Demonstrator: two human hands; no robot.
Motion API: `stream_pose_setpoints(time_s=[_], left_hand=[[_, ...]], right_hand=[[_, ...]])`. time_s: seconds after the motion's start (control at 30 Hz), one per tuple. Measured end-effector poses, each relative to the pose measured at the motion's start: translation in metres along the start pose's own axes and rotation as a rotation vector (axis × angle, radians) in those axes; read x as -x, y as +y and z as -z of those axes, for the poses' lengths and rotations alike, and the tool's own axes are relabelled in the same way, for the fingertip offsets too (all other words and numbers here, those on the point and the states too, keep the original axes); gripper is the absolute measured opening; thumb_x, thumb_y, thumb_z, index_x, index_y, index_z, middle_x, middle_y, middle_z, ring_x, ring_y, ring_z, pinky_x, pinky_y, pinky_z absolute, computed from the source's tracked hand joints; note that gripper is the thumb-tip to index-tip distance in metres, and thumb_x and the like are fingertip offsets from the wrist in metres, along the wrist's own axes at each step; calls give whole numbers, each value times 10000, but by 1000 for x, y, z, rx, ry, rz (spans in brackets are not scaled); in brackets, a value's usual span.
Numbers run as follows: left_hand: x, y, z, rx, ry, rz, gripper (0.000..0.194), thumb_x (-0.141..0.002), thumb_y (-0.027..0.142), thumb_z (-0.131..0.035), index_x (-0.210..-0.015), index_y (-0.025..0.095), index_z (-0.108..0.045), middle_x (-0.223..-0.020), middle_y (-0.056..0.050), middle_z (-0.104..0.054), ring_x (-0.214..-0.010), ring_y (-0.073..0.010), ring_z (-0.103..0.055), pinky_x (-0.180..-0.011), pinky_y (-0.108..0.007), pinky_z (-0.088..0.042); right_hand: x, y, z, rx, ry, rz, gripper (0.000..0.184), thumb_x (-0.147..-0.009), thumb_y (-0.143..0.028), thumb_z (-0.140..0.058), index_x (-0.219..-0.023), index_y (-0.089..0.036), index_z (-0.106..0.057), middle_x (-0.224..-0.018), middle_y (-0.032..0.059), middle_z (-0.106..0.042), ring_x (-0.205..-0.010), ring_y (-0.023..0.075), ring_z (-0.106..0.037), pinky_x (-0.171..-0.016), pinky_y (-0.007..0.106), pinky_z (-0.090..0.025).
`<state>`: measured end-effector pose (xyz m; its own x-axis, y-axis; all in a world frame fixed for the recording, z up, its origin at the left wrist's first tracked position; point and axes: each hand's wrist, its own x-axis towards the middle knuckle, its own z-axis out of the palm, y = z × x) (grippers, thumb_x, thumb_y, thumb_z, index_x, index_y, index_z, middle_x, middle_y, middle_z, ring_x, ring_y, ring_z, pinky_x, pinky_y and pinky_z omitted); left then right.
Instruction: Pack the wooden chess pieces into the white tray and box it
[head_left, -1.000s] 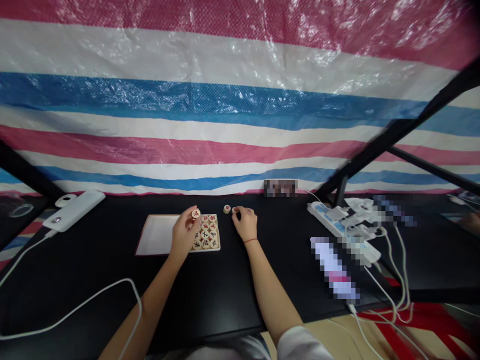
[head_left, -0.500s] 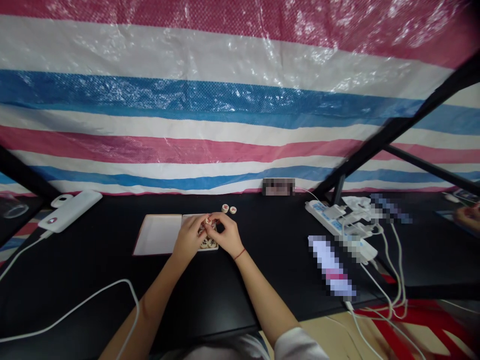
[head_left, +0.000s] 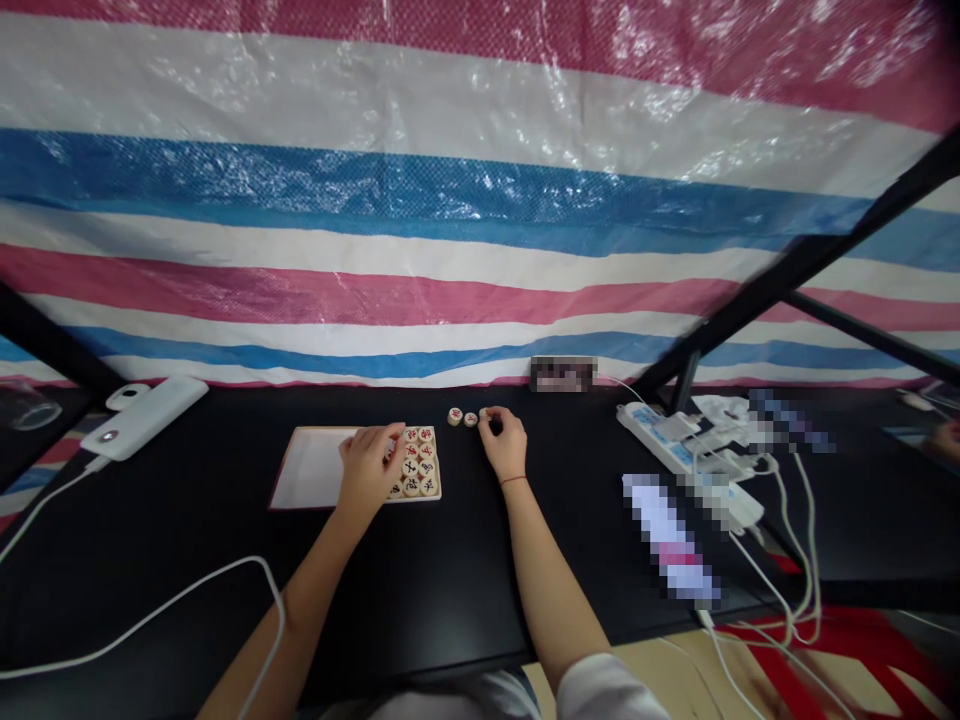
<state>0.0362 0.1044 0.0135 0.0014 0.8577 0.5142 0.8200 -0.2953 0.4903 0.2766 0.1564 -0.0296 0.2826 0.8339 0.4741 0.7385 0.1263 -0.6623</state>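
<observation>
An open box of Chinese chess pieces lies on the black table, its pieces in rows with red and black characters. My left hand rests over the box's left part, its curved fingers and thumb apart, and hides some pieces. To the right of the box, my right hand pinches a Chinese chess piece at the table surface; the fingers partly cover it. Just left of it, two more pieces, one with a red character and a smaller-looking one, sit side by side.
The white-lined lid lies open left of the box. A white power bank with a cable is at the far left. On the right are a power strip with plugs and a blurred phone-like object. Striped sheeting hangs behind.
My hands have separated. The right hand has moved from over the box to the right with a Chinese chess piece, beside the two loose ones. The left hand stays at the box, with more pieces showing.
</observation>
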Motion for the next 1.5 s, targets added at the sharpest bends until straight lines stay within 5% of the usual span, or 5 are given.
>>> stream_pose_setpoints(time_s=[0.23, 0.47, 1.07, 1.27, 1.5], left_hand=[[-1, 0, 0, -16, -18, 52, 217, -871, 256, -515, -985, 250, -699, -914, -36, -737, -937, -221, -634, -870, -376, -355], [-2, 3, 3, -15, -75, 111, 218, -866, 251, -520, -983, 254, -704, -924, -34, -735, -967, -226, -621, -895, -388, -346], [-5, -3, 4, -85, -102, 193, 242, -861, 257, -513, -1013, 252, -700, -1004, -48, -719, -1049, -263, -546, -881, -413, -348], [-16, 5, 6, -281, -232, 318, 293, -878, 349, -469, -956, 253, -735, -1032, -86, -668, -1030, -305, -480, -813, -436, -354], [-19, 18, -2, -354, -368, 250, 395, -916, 389, -389, -918, 221, -747, -1007, -137, -628, -1025, -327, -441, -827, -484, -337]], right_hand=[[3, -5, -5, -1, -107, 145, 186, -843, -305, -513, -890, -201, -660, -929, 66, -710, -911, 222, -611, -866, 350, -440], [3, -7, -5, 79, -196, 90, 163, -820, -264, -538, -931, -229, -652, -977, 41, -714, -952, 231, -610, -864, 360, -412], [7, -30, 3, -5, -106, 165, 185, -869, -301, -507, -952, -214, -648, -968, 50, -703, -913, 207, -624, -857, 341, -424], [24, -62, 1, -200, -406, 158, 199, -896, -345, -484, -926, -217, -633, -774, 11, -691, -658, 147, -636, -665, 235, -469], [30, -68, -4, -238, -437, 137, 195, -891, -362, -488, -935, -224, -618, -789, 6, -700, -681, 150, -640, -688, 243, -478]])
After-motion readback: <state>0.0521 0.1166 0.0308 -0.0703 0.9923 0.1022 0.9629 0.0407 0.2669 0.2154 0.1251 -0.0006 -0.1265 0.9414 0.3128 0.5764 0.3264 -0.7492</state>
